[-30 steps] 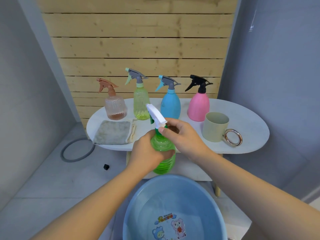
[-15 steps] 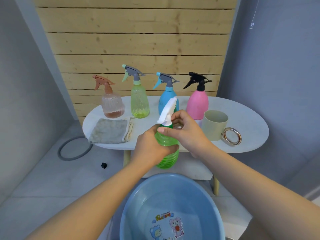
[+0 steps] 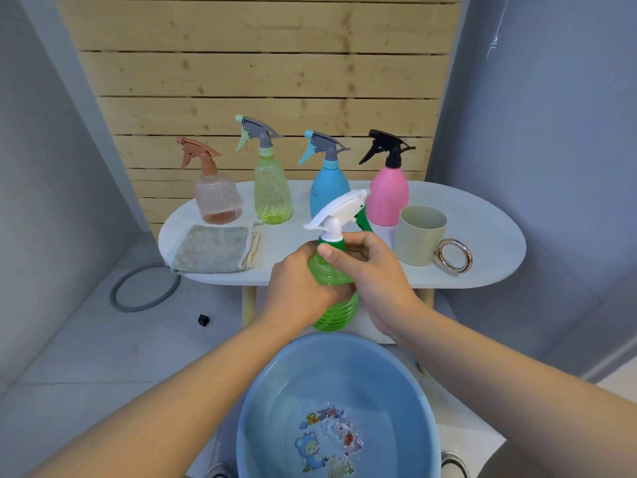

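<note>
I hold a green ribbed spray bottle upright in front of the table, above a blue basin. My left hand grips the bottle's body. My right hand grips its neck just under the white trigger head, thumb across the green collar. The head's nozzle points to the right and away. The basin holds shallow water over a cartoon print.
On the white oval table stand a pinkish clear sprayer, a yellow-green one, a blue one and a pink one. A grey cloth lies left, a beige mug with ring handle right. A grey hose ring lies on the floor.
The white trigger head has turned on the bottle: it pointed left and towards me, and it points right and away now. Both hands keep their hold.
</note>
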{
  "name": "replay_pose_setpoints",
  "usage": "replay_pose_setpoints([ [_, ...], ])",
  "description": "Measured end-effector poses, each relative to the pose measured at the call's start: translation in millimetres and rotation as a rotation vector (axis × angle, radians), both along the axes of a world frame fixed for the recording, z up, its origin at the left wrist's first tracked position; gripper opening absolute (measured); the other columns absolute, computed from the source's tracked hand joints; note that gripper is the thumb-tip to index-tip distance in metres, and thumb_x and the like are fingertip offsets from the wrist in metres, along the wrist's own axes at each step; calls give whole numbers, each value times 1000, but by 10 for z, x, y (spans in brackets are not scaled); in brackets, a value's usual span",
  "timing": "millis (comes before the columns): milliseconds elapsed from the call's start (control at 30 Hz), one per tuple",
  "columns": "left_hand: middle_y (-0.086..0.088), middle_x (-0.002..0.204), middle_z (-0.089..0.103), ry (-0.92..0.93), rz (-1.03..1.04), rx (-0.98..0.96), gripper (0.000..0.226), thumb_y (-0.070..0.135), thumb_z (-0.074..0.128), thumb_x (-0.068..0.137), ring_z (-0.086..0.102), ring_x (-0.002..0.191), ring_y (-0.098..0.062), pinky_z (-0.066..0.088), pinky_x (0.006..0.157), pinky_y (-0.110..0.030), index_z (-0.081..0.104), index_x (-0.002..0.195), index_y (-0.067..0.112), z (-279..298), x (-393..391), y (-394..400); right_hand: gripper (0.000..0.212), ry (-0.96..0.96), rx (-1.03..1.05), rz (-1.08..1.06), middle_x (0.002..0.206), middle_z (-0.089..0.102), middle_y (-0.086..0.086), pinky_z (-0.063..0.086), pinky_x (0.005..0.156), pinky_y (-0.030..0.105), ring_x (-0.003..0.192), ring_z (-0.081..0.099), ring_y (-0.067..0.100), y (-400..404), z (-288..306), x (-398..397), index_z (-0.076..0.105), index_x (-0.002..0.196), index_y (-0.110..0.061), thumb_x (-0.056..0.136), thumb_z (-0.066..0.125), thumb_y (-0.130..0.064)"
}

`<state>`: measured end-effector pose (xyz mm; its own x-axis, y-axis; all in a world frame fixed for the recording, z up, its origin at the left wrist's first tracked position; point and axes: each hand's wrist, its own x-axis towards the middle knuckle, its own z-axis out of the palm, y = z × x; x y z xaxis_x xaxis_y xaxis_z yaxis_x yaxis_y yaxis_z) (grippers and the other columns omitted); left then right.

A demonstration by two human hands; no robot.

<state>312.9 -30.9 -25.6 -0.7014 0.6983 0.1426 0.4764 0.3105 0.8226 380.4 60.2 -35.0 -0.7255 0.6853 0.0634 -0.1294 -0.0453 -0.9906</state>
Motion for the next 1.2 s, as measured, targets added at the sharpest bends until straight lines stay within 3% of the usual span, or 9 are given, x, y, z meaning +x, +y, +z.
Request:
replay_pose_setpoints([
  [67,19,78,62,-32,10,16,43,23,82,65,58,75,7,42,58,-5,59,100,33,-11,4,1,40,-6,-37,30,110,68,9,48,98,41,104,64,22,-31,-30,8,63,109,-14,75,75,-33],
  [233,17,83,66,-36,14,60,42,24,83,65,62,79,2,43,62,-8,59,98,33,-6,27,-8,23,73,-191,100,112,68,9,45,100,36,107,63,22,-37,-25,69,66,112,-12,94,54,-18],
  [433,15,76,65,-43,30,59,35,20,82,64,60,72,2,41,56,-8,57,85,34,-12,41,6,33,95,-206,-22,104,66,13,51,83,30,89,67,19,-83,-51,55,60,110,-4,81,70,-17],
  [633,11,83,70,-44,37,82,39,24,82,64,65,79,-4,46,65,-17,63,97,30,19,30,26,49,103,-196,111,122,61,13,46,100,36,109,63,21,25,-7,12,66,118,-24,70,79,-26],
  [800,14,81,67,-32,50,72,40,24,82,64,63,78,-2,44,62,-14,61,97,29,17,6,15,36,44,-63,16,110,66,15,47,98,45,104,64,28,-11,22,-77,71,96,-23,61,78,-32],
  [900,20,77,59,-13,22,16,40,26,82,66,54,73,8,38,55,-7,55,94,33,26,12,26,28,116,-95,-29,111,67,11,49,95,40,105,63,25,-12,-2,-98,65,93,-23,69,79,-18],
  [1033,19,79,59,-22,12,9,42,26,82,65,55,74,3,38,54,-10,56,98,33,42,-2,25,35,117,8,46,104,69,7,52,89,35,98,66,20,36,22,-59,62,97,-20,65,75,-13],
  [1200,17,80,62,-23,23,5,40,23,81,64,56,75,4,38,56,-11,58,96,32,31,-5,7,34,97,61,-21,104,66,7,50,92,35,100,64,19,15,-24,-102,59,97,-19,72,77,-3],
])
